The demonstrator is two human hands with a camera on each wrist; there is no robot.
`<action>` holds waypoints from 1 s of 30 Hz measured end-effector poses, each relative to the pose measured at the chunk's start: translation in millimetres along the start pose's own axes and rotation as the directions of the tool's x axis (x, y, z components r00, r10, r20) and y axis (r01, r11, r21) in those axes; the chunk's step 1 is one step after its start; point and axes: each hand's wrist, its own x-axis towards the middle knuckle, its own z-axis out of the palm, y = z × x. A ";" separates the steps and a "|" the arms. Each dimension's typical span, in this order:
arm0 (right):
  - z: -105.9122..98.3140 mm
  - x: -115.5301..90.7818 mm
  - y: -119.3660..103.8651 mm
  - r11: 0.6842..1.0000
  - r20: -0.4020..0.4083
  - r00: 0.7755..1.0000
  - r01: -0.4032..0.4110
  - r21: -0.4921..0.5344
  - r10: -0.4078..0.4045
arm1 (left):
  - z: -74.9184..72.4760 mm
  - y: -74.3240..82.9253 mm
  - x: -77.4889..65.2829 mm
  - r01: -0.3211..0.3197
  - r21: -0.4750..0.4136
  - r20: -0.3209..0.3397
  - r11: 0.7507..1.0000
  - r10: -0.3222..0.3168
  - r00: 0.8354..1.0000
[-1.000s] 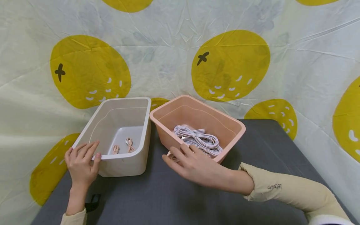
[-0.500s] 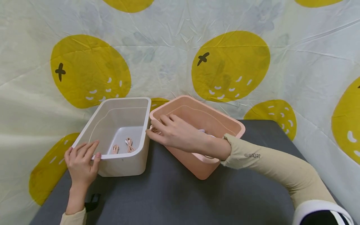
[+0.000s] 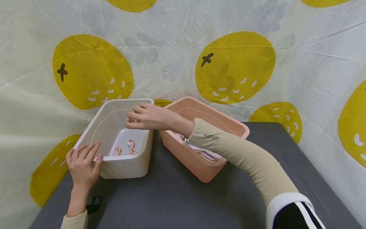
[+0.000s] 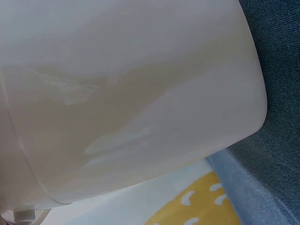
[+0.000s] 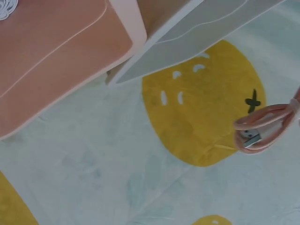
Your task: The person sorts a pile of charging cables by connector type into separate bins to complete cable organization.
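Observation:
My right hand [image 3: 150,117] holds a coiled pink USB cable [image 5: 262,129] over the right side of the white bin [image 3: 124,168]. In the right wrist view the cable's metal plug shows inside its loop; the fingers are out of that view. My left hand [image 3: 84,163] rests on the near left corner of the white bin, fingers over the rim and thumb at the front. Two small pink cable bundles [image 3: 131,147] lie on this bin's floor. To the right, a pink bin [image 3: 190,159] holds white striped cables [image 3: 204,152], partly hidden by my right forearm.
Both bins stand side by side on a dark grey table [image 3: 171,203], their rims close together at the back. Behind them hangs a pale curtain [image 3: 171,31] printed with yellow fruit. A black strap-like thing [image 3: 94,205] is by my left wrist.
My right hand has carried the pink cable from the pink bin's front edge leftward and up to above the white bin. My left hand stays on the rim.

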 end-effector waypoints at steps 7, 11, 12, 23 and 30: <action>16.9 18.1 0.5 0.996 0.202 0.978 0.029 0.085 -0.046 | 0.6 -0.1 -0.1 0.000 0.002 -0.017 1.000 0.000 1.000; 16.4 15.1 1.3 0.996 0.274 0.961 0.005 0.086 -0.029 | 0.4 0.4 -0.5 0.000 0.001 -0.008 1.000 0.000 1.000; 15.4 12.5 2.0 0.997 0.281 0.959 0.007 0.072 -0.027 | 0.3 0.6 -0.5 -0.001 0.002 -0.003 1.000 0.001 1.000; -5.2 -34.7 10.8 0.973 0.386 0.922 -0.109 0.202 0.023 | 0.1 -1.2 1.1 0.014 0.003 0.049 1.000 -0.014 0.999; -29.8 -84.0 0.7 0.944 0.357 0.930 -0.188 0.270 0.083 | -4.3 -2.4 1.1 0.027 0.019 0.107 0.999 -0.029 0.994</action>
